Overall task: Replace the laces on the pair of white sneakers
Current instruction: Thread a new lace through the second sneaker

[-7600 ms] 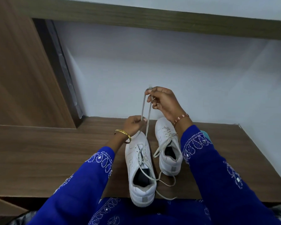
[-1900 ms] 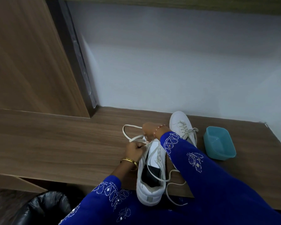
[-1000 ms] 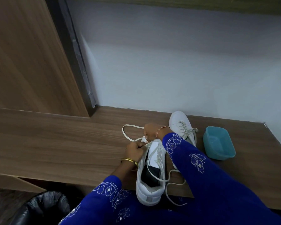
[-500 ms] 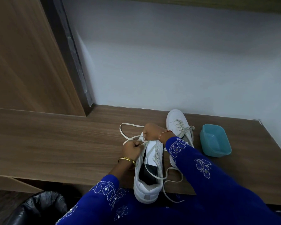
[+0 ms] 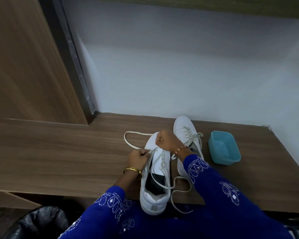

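Wood desk [image 5: 59, 152], grey wall | near sneaker [image 5: 155, 180] lower centre, heel over edge | left hand [image 5: 138, 158] pinches lace [image 5: 136, 135] at eyelets | right hand [image 5: 166, 141] fisted on toe, contents unclear | second sneaker [image 5: 185, 130] behind; teal tub [image 5: 223, 149] right.

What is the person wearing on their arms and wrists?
Both arms have long, bright blue sleeves: the left sleeve and the right sleeve carry white stitched patterns of loops and little diamonds. The left wrist wears a shiny gold bangle. The right wrist wears a thin bracelet of small pink and white beads.
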Motion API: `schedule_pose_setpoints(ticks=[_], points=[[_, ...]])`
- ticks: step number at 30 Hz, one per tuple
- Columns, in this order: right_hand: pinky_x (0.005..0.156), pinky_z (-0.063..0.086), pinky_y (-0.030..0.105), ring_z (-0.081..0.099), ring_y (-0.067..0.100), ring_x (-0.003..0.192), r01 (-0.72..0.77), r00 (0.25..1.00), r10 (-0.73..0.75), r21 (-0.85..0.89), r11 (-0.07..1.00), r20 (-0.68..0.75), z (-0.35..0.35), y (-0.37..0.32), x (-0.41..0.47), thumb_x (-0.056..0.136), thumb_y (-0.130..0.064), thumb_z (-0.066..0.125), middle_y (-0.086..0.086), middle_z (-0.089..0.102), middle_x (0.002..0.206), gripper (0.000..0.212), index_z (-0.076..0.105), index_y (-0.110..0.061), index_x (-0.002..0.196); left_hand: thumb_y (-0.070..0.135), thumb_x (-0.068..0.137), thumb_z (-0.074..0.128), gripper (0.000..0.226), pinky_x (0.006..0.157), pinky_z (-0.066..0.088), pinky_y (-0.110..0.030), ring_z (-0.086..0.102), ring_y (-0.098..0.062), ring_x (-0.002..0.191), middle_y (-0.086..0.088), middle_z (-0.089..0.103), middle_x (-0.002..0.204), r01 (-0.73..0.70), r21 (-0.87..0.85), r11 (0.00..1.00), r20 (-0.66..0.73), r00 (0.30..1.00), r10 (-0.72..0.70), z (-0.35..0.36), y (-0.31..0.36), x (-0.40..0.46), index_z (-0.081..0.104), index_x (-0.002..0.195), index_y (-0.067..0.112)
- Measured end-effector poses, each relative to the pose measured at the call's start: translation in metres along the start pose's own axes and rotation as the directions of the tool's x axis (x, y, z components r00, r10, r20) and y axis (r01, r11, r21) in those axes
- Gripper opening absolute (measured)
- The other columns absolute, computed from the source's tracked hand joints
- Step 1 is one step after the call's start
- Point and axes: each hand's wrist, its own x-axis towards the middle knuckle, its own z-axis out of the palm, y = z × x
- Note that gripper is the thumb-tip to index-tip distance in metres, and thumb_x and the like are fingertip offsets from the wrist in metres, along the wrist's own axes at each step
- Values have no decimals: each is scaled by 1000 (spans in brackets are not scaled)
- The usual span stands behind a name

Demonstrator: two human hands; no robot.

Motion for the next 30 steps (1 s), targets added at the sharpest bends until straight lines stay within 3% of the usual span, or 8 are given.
schedule_pose_setpoints(ticks=[2,6,10,14,19,25,28,30], points=[[74,48,39,61,36,85,-17,999,16,-27,999,-33,6,9,-8,78,-1,54,27,66,85,20,61,17,79,4,78,59,22,54,31,-22,45,-5,48,-4,56,43,9,-8,1000,-19,1000,-10,2,1,-1,62,75,-17],[79,51,39,62,27,85,48,995,-56,-102,994,-78,20,18,-15,76,-12,61,13,68,85,14,66,1,77,-3,81,58,15,60,38,-25,60,-39,83,-36,60,89,-25,13,1000,-59,998,25,2,2,-2,66,85,-15],[83,45,32,56,29,98,75,978,-129,-298,952,-167,26,8,-21,84,-14,56,12,64,98,14,65,-3,89,0,82,58,16,70,45,-28,55,-17,74,-27,68,87,-51,28,998,-22,998,52,0,4,-6,72,89,-3],[78,42,30,55,30,101,67,960,-166,-393,917,-224,32,11,-16,88,-9,49,12,63,103,18,64,-5,96,1,83,59,18,84,48,-36,60,-19,86,-17,71,94,-26,-11,1000,-29,999,26,-1,7,-9,72,95,2],[82,41,31,53,29,98,133,962,-210,-368,920,-177,29,15,-18,84,-14,51,11,59,93,16,66,-10,84,1,83,59,16,77,45,-27,61,-20,83,-15,72,90,-84,39,996,-58,995,86,3,8,-12,73,90,1],[51,30,28,34,18,51,45,997,-29,250,967,-69,14,23,-11,74,-3,54,4,32,49,41,31,-13,42,11,86,59,17,62,31,-21,63,-29,89,-17,71,89,-98,187,978,-119,985,121,9,14,-18,72,92,1],[49,32,19,38,12,49,-50,996,85,592,804,-32,-1,19,-16,81,0,50,4,44,52,32,47,-7,50,14,89,55,21,66,36,-26,62,-32,90,-19,70,91,-113,305,946,-118,981,155,13,17,-18,71,97,3],[55,41,22,46,13,54,-10,997,64,818,576,-33,-13,18,-21,86,1,45,6,53,61,30,51,-5,57,13,89,53,22,68,39,-30,61,-35,88,-23,68,89,-105,353,930,-111,982,153,15,19,-18,70,95,0]])
